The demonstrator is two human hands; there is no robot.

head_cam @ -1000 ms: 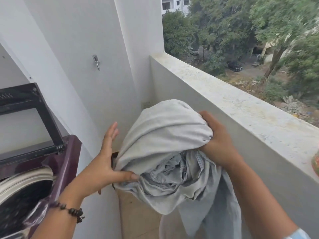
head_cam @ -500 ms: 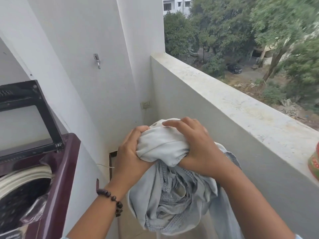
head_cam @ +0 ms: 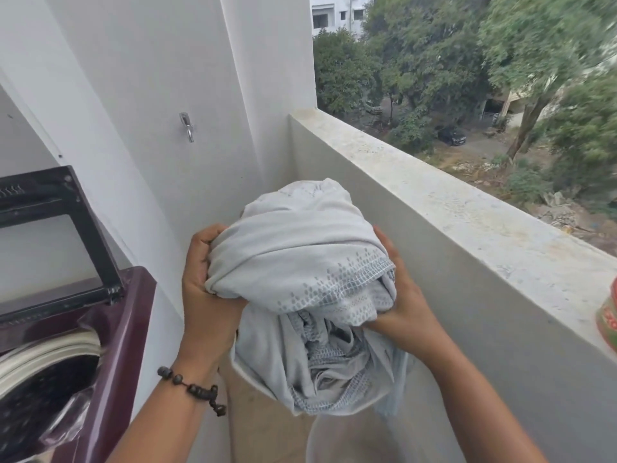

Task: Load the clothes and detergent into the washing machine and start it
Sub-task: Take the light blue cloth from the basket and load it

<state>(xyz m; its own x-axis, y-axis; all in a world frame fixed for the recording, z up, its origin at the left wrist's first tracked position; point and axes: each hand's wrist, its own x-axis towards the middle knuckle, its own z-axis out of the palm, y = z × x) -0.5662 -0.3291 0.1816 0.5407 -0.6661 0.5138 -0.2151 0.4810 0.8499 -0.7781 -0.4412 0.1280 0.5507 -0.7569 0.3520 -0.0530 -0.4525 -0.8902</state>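
A person stands on a balcony and holds a big bundle of light grey cloth [head_cam: 300,262] up in the air with both hands. The cloth is bunched into a ball, and loose folds hang down from it. It has small grey marks printed along one edge. The left hand [head_cam: 207,289] grips the left side of the bundle, with its fingers curled tight into the cloth. The right hand [head_cam: 400,309] grips the right and lower side, and its fingers are curled into the folds too. A bracelet of dark beads [head_cam: 193,389] sits on the left wrist. The washing machine [head_cam: 110,345] is at the left edge of the view, well apart from the cloth. It is dark red, and its black lid [head_cam: 66,235] stands up open. The round white rim [head_cam: 43,359] and the dark tub [head_cam: 33,406] show inside it. Some clear plastic wrap [head_cam: 66,419] hangs at the edge of the machine. The cloth is not in the machine yet; it hangs over the balcony floor, between the machine and the low balcony wall [head_cam: 450,208] on the right. A small metal hook [head_cam: 187,125] sticks out from the white wall behind. A red and green pot [head_cam: 609,319] sits on the low wall at the far right edge. Past the wall are green trees [head_cam: 467,61], a dark car [head_cam: 450,135] on the road below, and a white building [head_cam: 337,11] far away.
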